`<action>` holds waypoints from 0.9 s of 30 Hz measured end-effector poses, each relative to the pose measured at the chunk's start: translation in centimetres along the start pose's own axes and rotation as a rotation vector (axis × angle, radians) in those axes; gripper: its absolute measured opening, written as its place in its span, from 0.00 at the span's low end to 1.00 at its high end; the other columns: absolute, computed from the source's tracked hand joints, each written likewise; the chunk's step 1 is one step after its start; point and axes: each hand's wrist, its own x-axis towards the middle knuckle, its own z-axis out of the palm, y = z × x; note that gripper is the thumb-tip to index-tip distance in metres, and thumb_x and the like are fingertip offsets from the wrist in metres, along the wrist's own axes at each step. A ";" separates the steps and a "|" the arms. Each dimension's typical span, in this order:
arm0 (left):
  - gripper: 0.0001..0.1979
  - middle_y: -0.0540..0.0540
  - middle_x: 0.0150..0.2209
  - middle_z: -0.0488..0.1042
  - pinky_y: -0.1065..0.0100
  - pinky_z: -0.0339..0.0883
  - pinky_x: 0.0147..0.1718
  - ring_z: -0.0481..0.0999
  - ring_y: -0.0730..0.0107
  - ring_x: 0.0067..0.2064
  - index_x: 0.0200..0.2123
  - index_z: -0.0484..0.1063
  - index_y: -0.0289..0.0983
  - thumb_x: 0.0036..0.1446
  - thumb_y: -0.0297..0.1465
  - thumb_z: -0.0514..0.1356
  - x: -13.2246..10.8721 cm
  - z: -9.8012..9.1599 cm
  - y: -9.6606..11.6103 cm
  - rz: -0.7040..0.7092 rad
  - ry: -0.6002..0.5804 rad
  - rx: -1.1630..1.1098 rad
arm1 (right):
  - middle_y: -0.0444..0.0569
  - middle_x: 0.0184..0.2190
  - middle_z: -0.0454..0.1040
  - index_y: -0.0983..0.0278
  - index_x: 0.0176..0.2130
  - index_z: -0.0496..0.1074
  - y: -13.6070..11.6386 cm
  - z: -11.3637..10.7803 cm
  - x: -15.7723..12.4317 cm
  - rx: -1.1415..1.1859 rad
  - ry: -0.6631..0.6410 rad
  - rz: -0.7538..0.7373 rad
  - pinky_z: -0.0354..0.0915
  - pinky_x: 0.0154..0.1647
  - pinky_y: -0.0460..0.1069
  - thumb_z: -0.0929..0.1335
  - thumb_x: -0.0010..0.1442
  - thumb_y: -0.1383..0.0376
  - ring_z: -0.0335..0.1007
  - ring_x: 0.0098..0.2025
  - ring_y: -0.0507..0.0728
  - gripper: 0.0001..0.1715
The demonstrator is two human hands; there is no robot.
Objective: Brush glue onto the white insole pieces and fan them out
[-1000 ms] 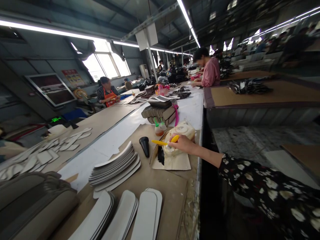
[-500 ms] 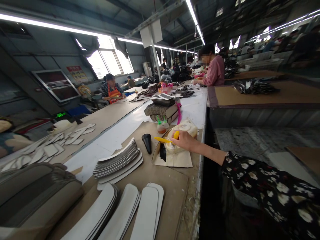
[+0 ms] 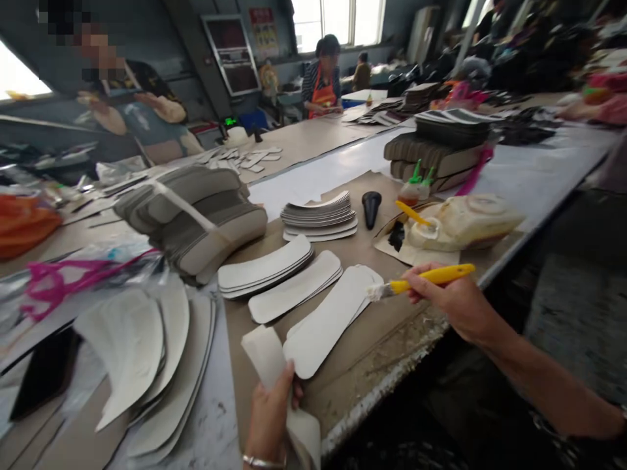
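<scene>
A yellow-handled brush (image 3: 431, 277) with whitish, paste-coated bristles is gripped in my right hand (image 3: 453, 303). Its tip is at the far end of a pale curved panel (image 3: 326, 326) lying on others on the brown board. My left hand (image 3: 274, 408) is closed on another pale, bent panel (image 3: 264, 356) near the front edge, its thumb close to the near end of the flat one. To the left lie two more small stacks of panels (image 3: 267, 264). Behind my right hand rests a cut-open plastic jug (image 3: 482, 219), a yellow stick (image 3: 411, 212) at its opening.
A black cone-shaped object (image 3: 371, 207), green-tipped bottles (image 3: 411, 189) and a fanned panel stack (image 3: 318, 219) stand farther back. Tied grey bundles (image 3: 196, 209), larger curved pieces (image 3: 127, 339) and a dark phone (image 3: 44, 372) lie left. Other people work across the table.
My right hand has come from the jug toward me with the brush, now at the panel. My left hand has come into view holding a panel. The view has turned left and down.
</scene>
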 end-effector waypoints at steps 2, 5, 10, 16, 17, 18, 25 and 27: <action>0.17 0.52 0.13 0.64 0.70 0.54 0.19 0.60 0.75 0.16 0.15 0.63 0.38 0.47 0.42 0.58 0.2 -0.1 0.0 -0.036 -0.028 -0.106 | 0.44 0.22 0.70 0.65 0.30 0.68 -0.2 4.0 -2.1 0.089 -0.209 0.050 0.65 0.25 0.45 0.69 0.48 0.56 0.66 0.22 0.50 0.15; 0.17 0.52 0.12 0.64 0.71 0.53 0.18 0.59 0.76 0.16 0.14 0.64 0.38 0.45 0.42 0.59 0.2 -0.1 0.5 -0.048 -0.068 -0.193 | 0.44 0.23 0.70 0.66 0.30 0.68 0.0 8.9 -3.6 0.176 -0.381 0.087 0.65 0.25 0.45 0.69 0.48 0.56 0.66 0.22 0.49 0.15; 0.17 0.51 0.12 0.64 0.71 0.52 0.17 0.59 0.76 0.15 0.14 0.64 0.37 0.43 0.42 0.59 0.4 -0.4 0.0 -0.073 -0.106 -0.263 | 0.43 0.21 0.69 0.66 0.30 0.67 0.5 11.7 -3.4 0.151 -0.427 0.129 0.64 0.23 0.45 0.68 0.48 0.55 0.65 0.21 0.49 0.16; 0.17 0.51 0.11 0.64 0.72 0.51 0.16 0.59 0.77 0.14 0.13 0.64 0.36 0.43 0.42 0.59 0.9 -0.4 -0.7 -0.086 -0.116 -0.291 | 0.43 0.21 0.69 0.66 0.30 0.67 -0.6 11.6 -3.5 0.079 -0.414 0.115 0.64 0.24 0.45 0.68 0.49 0.56 0.65 0.21 0.49 0.15; 0.18 0.51 0.11 0.64 0.72 0.51 0.16 0.59 0.77 0.14 0.13 0.64 0.36 0.43 0.42 0.59 0.9 -0.4 -0.6 -0.083 -0.116 -0.289 | 0.43 0.21 0.69 0.66 0.30 0.67 -0.7 11.8 -3.6 0.086 -0.428 0.120 0.64 0.24 0.45 0.68 0.49 0.56 0.65 0.21 0.49 0.15; 0.18 0.51 0.11 0.64 0.72 0.51 0.16 0.59 0.77 0.14 0.12 0.64 0.36 0.43 0.42 0.59 0.9 -0.4 -0.5 -0.082 -0.117 -0.287 | 0.43 0.21 0.69 0.66 0.30 0.67 -0.6 12.0 -3.6 0.090 -0.443 0.126 0.63 0.24 0.45 0.68 0.49 0.56 0.65 0.21 0.49 0.15; 0.20 0.50 0.11 0.64 0.72 0.52 0.17 0.60 0.76 0.15 0.12 0.65 0.35 0.42 0.44 0.60 0.5 -0.7 -0.2 -0.084 -0.129 -0.266 | 0.43 0.22 0.68 0.65 0.30 0.67 1.1 10.6 -1.4 -0.074 -0.358 0.031 0.64 0.24 0.46 0.67 0.50 0.57 0.65 0.22 0.50 0.13; 0.20 0.50 0.11 0.64 0.72 0.52 0.17 0.59 0.76 0.15 0.12 0.64 0.35 0.42 0.45 0.60 0.4 -0.7 -0.4 -0.092 -0.116 -0.256 | 0.44 0.23 0.68 0.64 0.29 0.67 1.5 9.3 -0.4 -0.159 -0.300 -0.026 0.64 0.25 0.46 0.66 0.50 0.57 0.65 0.23 0.51 0.13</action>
